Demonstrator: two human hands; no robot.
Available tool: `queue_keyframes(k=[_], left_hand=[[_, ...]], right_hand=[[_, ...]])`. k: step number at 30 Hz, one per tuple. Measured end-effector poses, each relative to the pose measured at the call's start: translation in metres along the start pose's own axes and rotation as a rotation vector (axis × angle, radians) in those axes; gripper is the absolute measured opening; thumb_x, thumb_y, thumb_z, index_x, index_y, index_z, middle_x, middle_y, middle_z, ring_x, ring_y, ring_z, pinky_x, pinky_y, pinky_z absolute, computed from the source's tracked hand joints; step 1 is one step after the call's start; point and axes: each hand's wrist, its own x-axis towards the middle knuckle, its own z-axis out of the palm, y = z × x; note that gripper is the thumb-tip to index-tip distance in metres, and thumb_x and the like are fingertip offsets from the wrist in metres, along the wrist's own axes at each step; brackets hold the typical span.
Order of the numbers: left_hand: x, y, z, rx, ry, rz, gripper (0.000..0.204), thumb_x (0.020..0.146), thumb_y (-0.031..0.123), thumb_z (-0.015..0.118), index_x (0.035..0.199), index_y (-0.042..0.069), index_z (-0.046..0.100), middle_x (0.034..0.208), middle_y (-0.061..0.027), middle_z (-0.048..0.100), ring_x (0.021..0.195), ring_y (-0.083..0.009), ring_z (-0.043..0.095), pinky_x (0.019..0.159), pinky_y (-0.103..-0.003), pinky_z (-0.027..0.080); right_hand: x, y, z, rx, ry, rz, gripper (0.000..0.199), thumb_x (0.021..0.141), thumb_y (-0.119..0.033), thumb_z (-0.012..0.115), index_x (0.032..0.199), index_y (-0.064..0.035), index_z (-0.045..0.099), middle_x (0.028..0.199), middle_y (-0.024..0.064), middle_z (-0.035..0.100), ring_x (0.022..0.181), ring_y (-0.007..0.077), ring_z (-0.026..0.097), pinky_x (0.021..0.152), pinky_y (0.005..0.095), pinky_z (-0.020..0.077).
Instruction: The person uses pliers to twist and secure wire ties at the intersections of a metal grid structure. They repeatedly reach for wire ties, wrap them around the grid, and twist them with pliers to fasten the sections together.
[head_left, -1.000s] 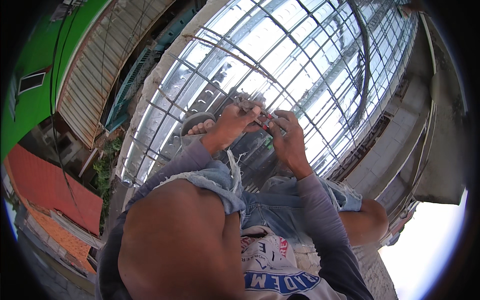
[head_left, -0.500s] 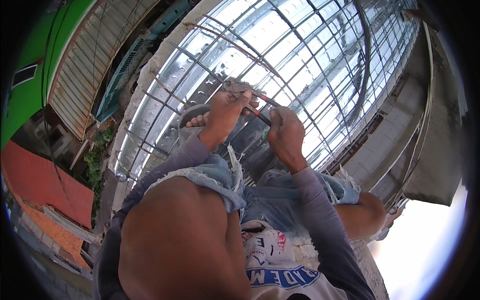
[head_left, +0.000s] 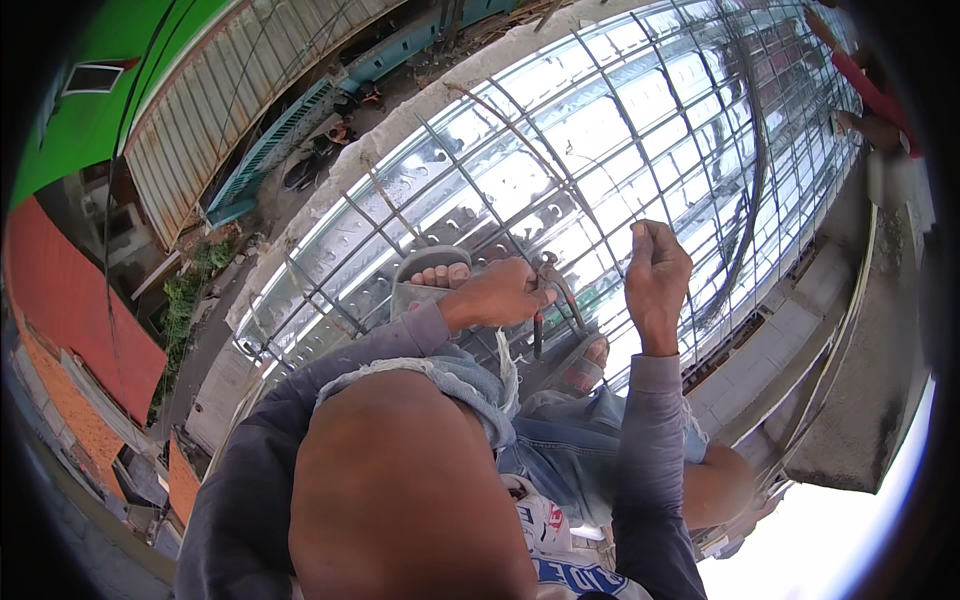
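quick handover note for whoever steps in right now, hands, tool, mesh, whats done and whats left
Left hand: closed around a pair of pincers with dark red handles, held low over the rebar grid.
Right hand: raised off the grid, fingers pinched together; whether they hold a tie wire is too small to tell.
Feet: both in grey sandals, standing on the bars.
Done: the bars are laid in a crossed mesh over shiny sheeting; which crossings are tied cannot be told from here.
Left: likely the crossing under the hands, then the ones beyond.
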Motion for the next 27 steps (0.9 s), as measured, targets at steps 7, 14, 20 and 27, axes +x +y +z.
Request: queue_keyframes(k=[7,14,20,27], left_hand=[[-0.026,0.019,-0.080,-0.428,0.508,0.074,0.030,0.103,0.023,0.065,0.110,-0.003,0.076,0.092,-0.0140,0.080,0.072,-0.0174,0.075,0.067,-0.033,0.058],[0.019,-0.007,-0.132,-0.009,0.869,0.197,0.028,0.100,0.017,0.063,0.113,-0.005,0.075,0.097,-0.0202,0.078,0.083,-0.0280,0.079,0.080,-0.038,0.059],[0.062,-0.004,-0.146,0.048,0.823,0.067,0.024,0.092,0.022,0.069,0.089,-0.001,0.076,0.090,-0.0247,0.076,0.092,-0.0408,0.074,0.088,-0.050,0.055],[0.052,0.009,-0.132,0.000,0.995,0.112,0.020,0.090,0.023,0.073,0.094,0.003,0.075,0.088,-0.0150,0.076,0.086,-0.0316,0.074,0.084,-0.045,0.055]], right_hand=[[0.056,-0.037,0.031,-0.332,-0.005,-0.242,0.023,0.099,-0.014,0.059,0.086,0.0006,0.071,0.068,0.0211,0.066,0.061,0.0393,0.064,0.060,0.0446,0.0497],[0.072,-0.053,0.059,-0.522,-0.089,-0.367,0.023,0.096,-0.014,0.059,0.079,-0.0017,0.068,0.070,0.0229,0.067,0.066,0.0448,0.066,0.061,0.0500,0.0509],[0.100,-0.038,0.072,-0.141,-0.334,-0.113,0.025,0.097,-0.015,0.063,0.087,0.0054,0.073,0.059,0.0103,0.057,0.055,0.0194,0.050,0.056,0.0375,0.0400],[0.119,-0.046,0.059,-0.126,-0.518,-0.024,0.027,0.096,-0.016,0.067,0.095,0.0080,0.077,0.063,-0.0006,0.058,0.061,0.0065,0.045,0.056,0.0299,0.0367]])
